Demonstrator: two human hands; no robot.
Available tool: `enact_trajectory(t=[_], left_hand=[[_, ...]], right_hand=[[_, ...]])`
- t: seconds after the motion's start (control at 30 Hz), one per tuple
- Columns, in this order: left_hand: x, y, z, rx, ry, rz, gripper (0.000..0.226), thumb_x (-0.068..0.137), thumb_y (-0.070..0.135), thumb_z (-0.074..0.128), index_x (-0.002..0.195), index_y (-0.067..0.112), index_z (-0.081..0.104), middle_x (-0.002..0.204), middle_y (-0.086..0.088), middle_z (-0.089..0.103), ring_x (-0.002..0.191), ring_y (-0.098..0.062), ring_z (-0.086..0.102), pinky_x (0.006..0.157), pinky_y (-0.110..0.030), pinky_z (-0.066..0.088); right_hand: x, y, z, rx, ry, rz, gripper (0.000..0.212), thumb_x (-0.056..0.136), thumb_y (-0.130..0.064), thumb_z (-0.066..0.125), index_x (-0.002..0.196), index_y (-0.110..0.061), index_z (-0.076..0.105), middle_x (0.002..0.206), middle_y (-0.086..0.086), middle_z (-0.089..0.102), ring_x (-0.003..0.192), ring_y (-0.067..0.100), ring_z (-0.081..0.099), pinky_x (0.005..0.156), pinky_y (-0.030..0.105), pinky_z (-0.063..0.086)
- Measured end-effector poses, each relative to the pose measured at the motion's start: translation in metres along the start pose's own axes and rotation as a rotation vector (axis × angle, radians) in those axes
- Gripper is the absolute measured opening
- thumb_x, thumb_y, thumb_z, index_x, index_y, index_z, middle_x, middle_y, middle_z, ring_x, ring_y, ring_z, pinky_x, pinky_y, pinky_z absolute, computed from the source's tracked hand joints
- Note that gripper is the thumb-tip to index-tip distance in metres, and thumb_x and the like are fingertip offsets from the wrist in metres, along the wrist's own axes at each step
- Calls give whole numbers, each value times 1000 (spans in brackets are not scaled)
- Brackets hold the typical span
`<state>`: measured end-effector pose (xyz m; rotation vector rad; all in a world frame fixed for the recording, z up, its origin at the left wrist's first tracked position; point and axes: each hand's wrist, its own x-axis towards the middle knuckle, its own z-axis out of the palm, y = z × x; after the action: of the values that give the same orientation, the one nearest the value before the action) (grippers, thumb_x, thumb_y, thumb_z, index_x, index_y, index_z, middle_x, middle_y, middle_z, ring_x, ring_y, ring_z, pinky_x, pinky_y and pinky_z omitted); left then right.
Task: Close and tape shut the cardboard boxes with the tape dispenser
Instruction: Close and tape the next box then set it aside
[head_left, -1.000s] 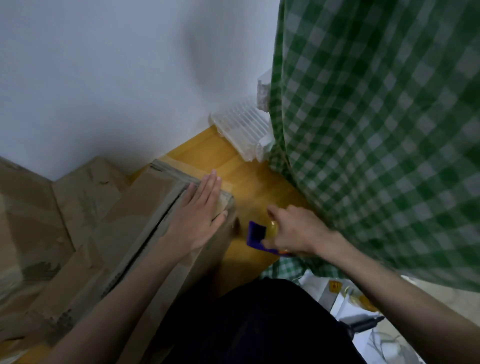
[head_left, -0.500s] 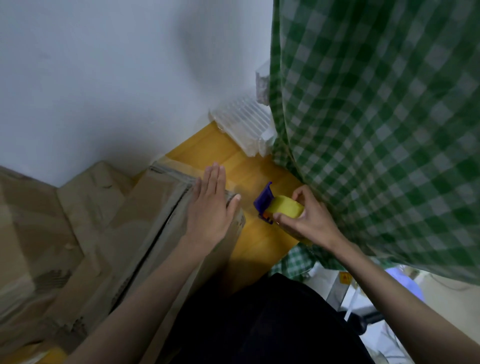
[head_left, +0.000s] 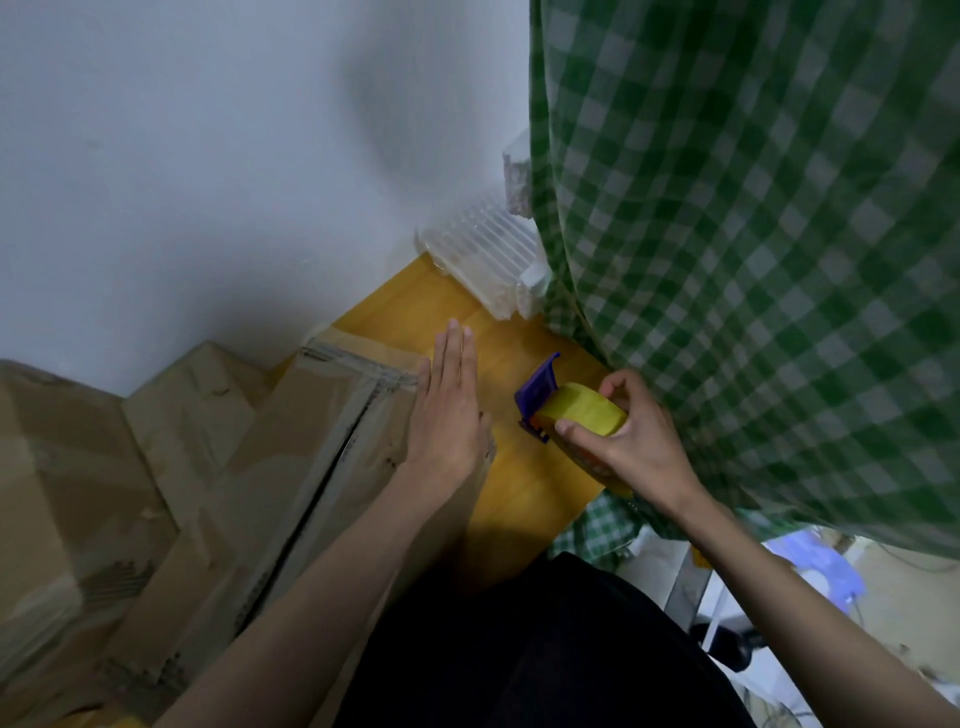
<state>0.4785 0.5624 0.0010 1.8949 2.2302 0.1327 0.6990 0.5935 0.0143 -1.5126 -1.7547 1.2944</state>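
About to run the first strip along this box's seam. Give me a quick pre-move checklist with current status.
1. Flaps of the cardboard box closed: ok, meeting at the seam.
2. Left hand pressing flat on the far corner: ok.
3. Tape dispenser in the right hand grip: ok.
4. Dispenser on the box: not ok, held beside it over the floor.
5. Free tape end ready: cannot tell.
6. Seam already taped: cannot tell.

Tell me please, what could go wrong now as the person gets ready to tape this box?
1. The left hand lies flat only on the near corner of the cardboard box; the long flap seam beyond it is unheld and may gape.
2. The right hand holds the tape dispenser off to the side of the box, close to the green checked cloth, which loose tape might catch.
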Motion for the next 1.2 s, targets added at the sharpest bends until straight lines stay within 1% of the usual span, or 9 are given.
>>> enact_trajectory(t=[0.13,0.2,0.3,0.4,0.57,0.7,0.87,1.0,1.2], left_hand=[[-27,-22,-20,-7,155,224,67,97,27,63,154,9,34,161,-9,29,151,-23,24,122,-39,29],[-38,-36,-17,71,184,334,55,98,25,60,148,7,45,151,-9,46,143,-23,39,116,-40,39],[-43,-42,-5,121,104,325,58,104,29,49,156,9,33,160,-8,37,150,-19,29,121,-35,31],[-44,-37,-3,85,43,263,58,107,28,38,160,10,20,167,-5,21,154,-16,14,123,-33,23],[-49,-38,-2,67,-4,263,61,106,35,18,161,12,10,169,-2,6,156,-12,0,127,-33,13],[-52,-39,-1,58,-13,275,61,107,35,20,161,12,10,170,-1,5,156,-13,-3,127,-35,7],[-53,-39,-3,44,-36,263,62,107,44,18,162,16,5,169,4,-3,155,-10,-10,126,-30,-5],[-52,-40,-5,25,-36,260,62,107,46,17,162,19,8,169,6,-1,155,-7,-9,124,-25,-8],[-50,-45,-6,-5,-46,274,60,108,42,24,162,20,10,169,7,2,155,-7,-6,126,-28,-3]], right_hand=[[-3,-8,-2,39,51,22,53,75,-39,85,104,-18,46,93,-8,61,84,10,62,69,41,54],[-5,-9,-1,94,78,45,52,77,-37,84,106,-17,46,93,-8,62,78,9,63,65,41,56],[-1,-1,2,195,31,91,49,79,-38,83,107,-24,45,101,-4,64,77,16,67,64,41,57],[12,21,13,150,-91,112,51,82,-38,81,111,-28,41,110,-3,62,92,18,66,80,44,54],[36,59,49,-335,-214,-46,53,83,-42,77,110,-31,33,104,-4,60,80,15,61,85,42,48],[48,87,75,-557,-244,-132,57,82,-34,78,115,-28,32,118,2,56,115,24,54,102,46,38],[57,105,95,-712,-334,-121,58,83,-22,77,126,-22,37,127,2,54,128,26,45,114,53,30],[59,111,108,-723,-347,-114,58,79,2,67,119,-22,33,117,4,55,114,28,55,93,44,42],[54,123,119,-746,-290,-90,73,88,7,53,150,-13,20,119,15,57,92,29,61,61,36,41]])
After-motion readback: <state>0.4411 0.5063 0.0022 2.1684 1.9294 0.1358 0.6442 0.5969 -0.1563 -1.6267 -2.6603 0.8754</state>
